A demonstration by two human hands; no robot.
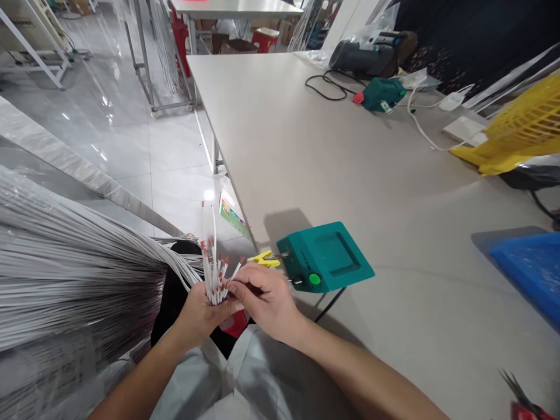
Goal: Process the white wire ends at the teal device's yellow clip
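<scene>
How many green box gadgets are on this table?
2. One green box sits at the table's near edge, beside the right hand pinching white wires; the other lies far back by a black cable. Others may be hidden.

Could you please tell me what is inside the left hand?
The left hand grips a bunch of white, red-tipped wires; the stretch inside the fist is hidden.

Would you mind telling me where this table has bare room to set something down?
The widest bare patch of table lies between the near teal box, the black cable and the yellow basket. A smaller one runs from the box to the blue tray. The far right corner is crowded.
</scene>
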